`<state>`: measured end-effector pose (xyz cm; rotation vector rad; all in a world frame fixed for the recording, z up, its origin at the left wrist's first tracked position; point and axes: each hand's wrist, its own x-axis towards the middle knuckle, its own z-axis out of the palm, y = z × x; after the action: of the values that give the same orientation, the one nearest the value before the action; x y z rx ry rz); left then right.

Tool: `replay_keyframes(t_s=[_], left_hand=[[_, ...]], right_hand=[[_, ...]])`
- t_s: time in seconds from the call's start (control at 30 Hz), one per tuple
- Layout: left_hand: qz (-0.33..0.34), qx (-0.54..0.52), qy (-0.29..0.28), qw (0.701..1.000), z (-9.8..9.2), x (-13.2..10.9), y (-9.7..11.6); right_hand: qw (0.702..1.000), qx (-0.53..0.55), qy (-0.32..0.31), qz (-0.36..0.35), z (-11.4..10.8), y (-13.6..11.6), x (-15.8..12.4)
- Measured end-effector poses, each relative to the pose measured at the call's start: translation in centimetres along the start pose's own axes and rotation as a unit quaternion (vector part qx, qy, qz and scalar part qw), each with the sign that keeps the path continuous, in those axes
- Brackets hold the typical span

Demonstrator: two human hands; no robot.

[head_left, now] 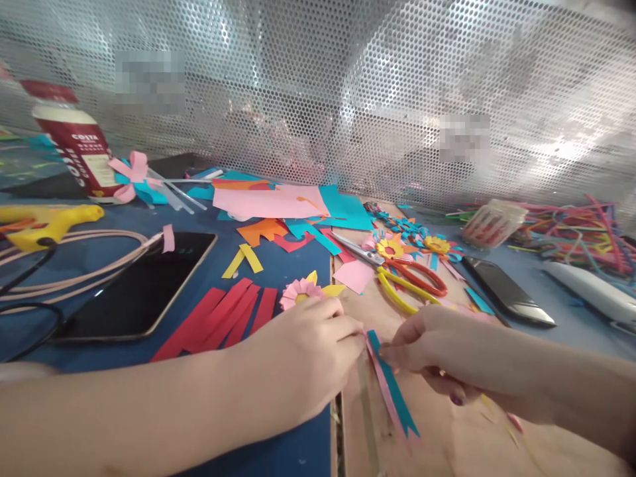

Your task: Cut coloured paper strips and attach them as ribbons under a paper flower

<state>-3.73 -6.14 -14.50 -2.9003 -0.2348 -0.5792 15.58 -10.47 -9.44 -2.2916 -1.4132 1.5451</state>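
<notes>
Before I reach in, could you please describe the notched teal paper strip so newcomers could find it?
Start from the tan wooden surface, right of the blue tabletop. Near its left edge, a slim, notched teal paper strip slants at the right grip. Its colour sets it apart from the pale pink paper strip alongside.

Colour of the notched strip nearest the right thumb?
That strip is teal blue; the head view shows it.

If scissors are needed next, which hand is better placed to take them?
Probably the right hand: it is nearer the scissors, at their handle end, though busy at the blue strip.
</notes>
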Motion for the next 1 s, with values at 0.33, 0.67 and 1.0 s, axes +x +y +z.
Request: replay_keyframes(t_s=[0.33, 0.67, 1.0], left_hand=[[-0.005, -0.031, -0.006, 1.0, -0.19, 0.19, 0.0], [-0.015, -0.029, -0.006, 0.999, 0.09, 0.0, 0.06], [-0.025, -0.05, -0.018, 0.998, -0.25, 0.22, -0.09]], right_hand=[[1.0, -0.022, 0.004, 0.01, 0.03, -0.04, -0.03], [0.998, -0.048, 0.012, 0.026, 0.09, -0.76, -0.32], [0.998, -0.047, 0.019, 0.034, 0.14, -0.68, -0.45]])
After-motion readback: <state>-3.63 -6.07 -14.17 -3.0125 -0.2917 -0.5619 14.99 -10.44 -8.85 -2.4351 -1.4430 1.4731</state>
